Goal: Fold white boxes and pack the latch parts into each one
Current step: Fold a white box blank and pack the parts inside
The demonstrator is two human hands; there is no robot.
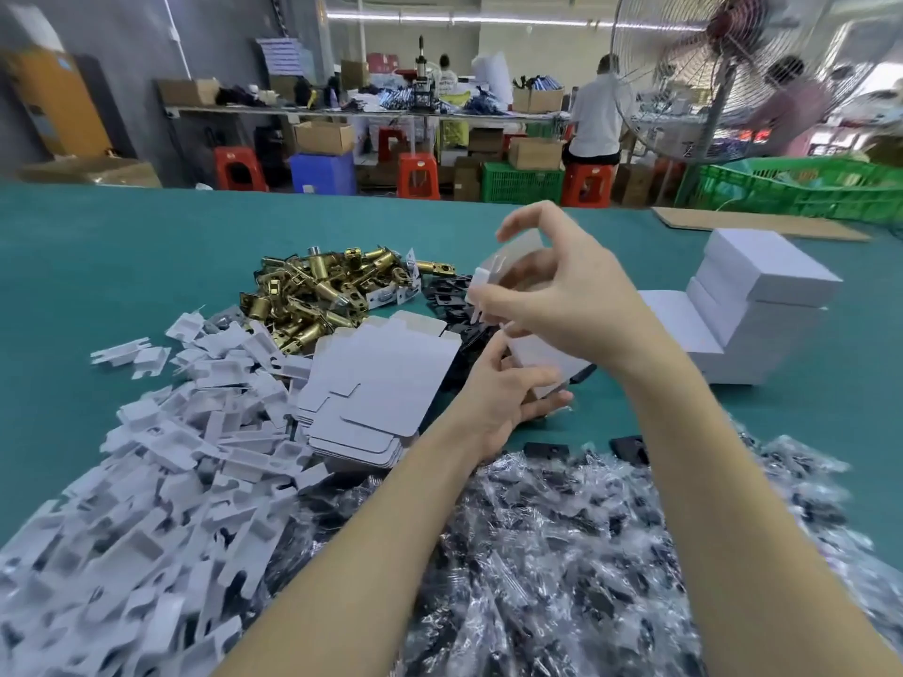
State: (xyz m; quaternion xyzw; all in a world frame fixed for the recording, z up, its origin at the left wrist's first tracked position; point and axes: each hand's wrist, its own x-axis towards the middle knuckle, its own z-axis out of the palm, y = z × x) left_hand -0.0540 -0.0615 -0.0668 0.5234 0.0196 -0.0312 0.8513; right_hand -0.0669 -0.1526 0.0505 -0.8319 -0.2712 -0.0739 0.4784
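Observation:
Both hands hold one partly folded white box (542,356) above the green table (122,246). My left hand (508,398) grips its lower end from below. My right hand (567,290) curls over its top, with fingers on the raised flaps. A stack of flat white box blanks (376,388) lies just left of my hands. Brass latch parts (322,290) are heaped behind the blanks. Black plates (449,298) lie beside the brass heap, partly hidden by my hands.
White folded card inserts (146,481) spread over the near left. Clear bags with black parts (586,554) cover the near right. Finished white boxes (762,305) are stacked at the right. A cardboard sheet (752,224) and green crates (801,188) sit beyond. People work at far benches.

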